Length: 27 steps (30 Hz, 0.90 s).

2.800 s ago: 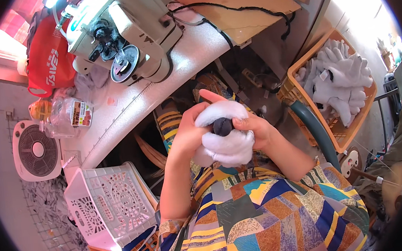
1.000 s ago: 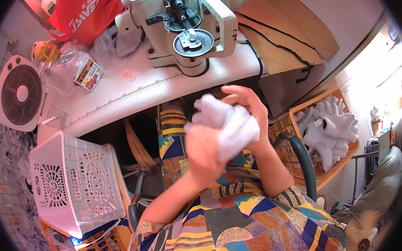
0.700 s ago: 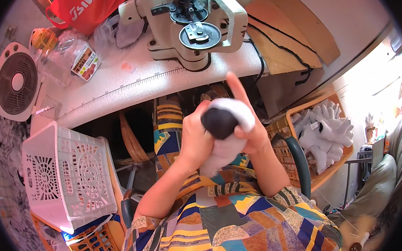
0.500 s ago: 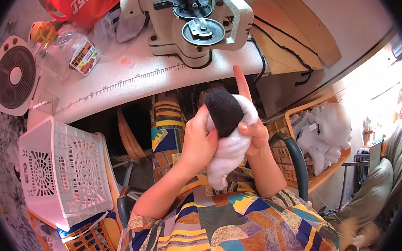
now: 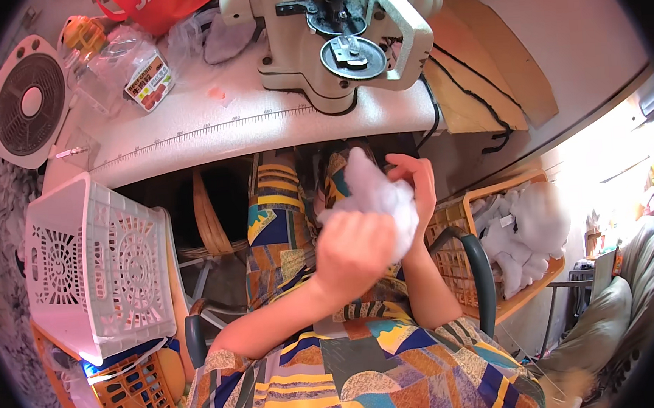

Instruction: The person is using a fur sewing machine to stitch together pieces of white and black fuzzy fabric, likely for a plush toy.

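Observation:
A white, fluffy plush piece (image 5: 377,185) is held in front of my lap, just below the table edge. A rounded lobe of it sticks up and away from me. My left hand (image 5: 354,251) is closed in a fist on its near side. My right hand (image 5: 418,186) curls around its right side, index finger bent over near the top, thumb hidden behind the plush. No black patch shows on the plush in this view. Beyond my hands stands an industrial sewing machine (image 5: 318,76) with round metal discs.
A white table (image 5: 208,133) with a ruler scale carries a fan (image 5: 29,102), a clear plastic package (image 5: 149,83) and a red bag (image 5: 177,6). To the left is a white plastic crate (image 5: 131,271). An orange basket (image 5: 464,270) of white plush pieces (image 5: 511,236) stands right, beside the chair armrest (image 5: 477,269).
My hands have turned the plush piece, so its black part no longer shows. The left hand has closed over the near side. My right index finger, stretched out before, is now bent.

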Motion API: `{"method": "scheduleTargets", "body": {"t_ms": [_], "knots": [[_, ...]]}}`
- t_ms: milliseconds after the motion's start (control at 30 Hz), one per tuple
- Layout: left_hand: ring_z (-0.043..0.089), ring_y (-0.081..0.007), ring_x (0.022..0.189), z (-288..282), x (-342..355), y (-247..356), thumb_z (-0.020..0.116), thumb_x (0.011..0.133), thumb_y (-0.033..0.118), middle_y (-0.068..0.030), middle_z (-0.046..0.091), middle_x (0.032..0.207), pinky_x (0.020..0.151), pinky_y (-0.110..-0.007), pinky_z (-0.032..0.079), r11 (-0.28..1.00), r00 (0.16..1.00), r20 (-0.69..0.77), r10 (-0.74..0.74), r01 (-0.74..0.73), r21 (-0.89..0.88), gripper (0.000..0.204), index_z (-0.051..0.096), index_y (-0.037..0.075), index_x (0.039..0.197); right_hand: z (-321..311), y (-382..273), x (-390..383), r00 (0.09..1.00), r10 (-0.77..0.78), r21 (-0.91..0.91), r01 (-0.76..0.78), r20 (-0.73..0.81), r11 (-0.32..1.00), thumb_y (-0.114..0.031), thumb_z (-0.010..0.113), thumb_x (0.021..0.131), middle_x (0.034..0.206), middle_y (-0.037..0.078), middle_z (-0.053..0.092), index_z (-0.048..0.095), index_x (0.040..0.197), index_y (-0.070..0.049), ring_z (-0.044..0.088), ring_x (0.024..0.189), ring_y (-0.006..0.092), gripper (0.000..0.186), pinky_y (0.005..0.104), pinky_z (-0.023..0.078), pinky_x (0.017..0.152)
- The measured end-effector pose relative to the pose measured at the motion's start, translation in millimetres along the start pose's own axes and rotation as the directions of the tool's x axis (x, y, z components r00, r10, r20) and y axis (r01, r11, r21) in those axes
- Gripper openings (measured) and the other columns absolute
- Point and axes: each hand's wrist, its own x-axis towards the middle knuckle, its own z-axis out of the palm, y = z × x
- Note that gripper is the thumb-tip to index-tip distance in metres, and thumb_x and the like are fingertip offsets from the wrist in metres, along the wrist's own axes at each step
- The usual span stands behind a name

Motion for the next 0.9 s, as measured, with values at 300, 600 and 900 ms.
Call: {"method": "scheduleTargets", "body": {"t_ms": [300,600,900], "knots": [[0.054,-0.0288,0.085,-14.8,17.7,-23.8,0.068,0.067,0.021,-0.0105,0.056,0.091,0.073,-0.041,0.04,0.931,0.925,0.109,-0.364,0.363,0.023,0.034,0.063,0.004,0.096,-3.5,-10.2,-48.2,0.956,-0.2,0.106,0.181,0.216,0.978,0.0,0.06,0.079,0.095,0.015,0.066,0.059,0.11,0.0,0.064,0.085,0.025,0.031,0.0348,0.051,0.078],[0.051,-0.0182,0.092,13.2,-5.4,17.1,0.057,0.078,0.018,-0.0029,0.057,0.11,0.08,-0.035,0.038,0.976,0.994,-0.104,-0.021,0.043,0.212,0.04,0.067,0.004,0.114,3.2,23.4,-38.7,0.716,0.43,0.739,-0.657,0.55,0.149,-0.028,0.042,0.102,0.133,0.011,0.052,0.042,0.138,-0.006,0.055,0.117,0.0227,0.042,0.038,0.047,0.099],[0.054,-0.0226,0.075,20.3,-1.1,-17.6,0.065,0.059,0.011,-0.004,0.053,0.085,0.063,-0.036,0.044,0.982,0.952,-0.242,-0.186,0.173,-0.075,0.04,0.07,0.006,0.098,1.7,3.9,-44.6,0.779,0.412,0.865,-0.5,0.472,-0.045,-0.032,0.038,0.101,0.134,0.007,0.052,0.04,0.138,-0.01,0.053,0.121,0.0244,0.043,0.0405,0.042,0.105]]}}
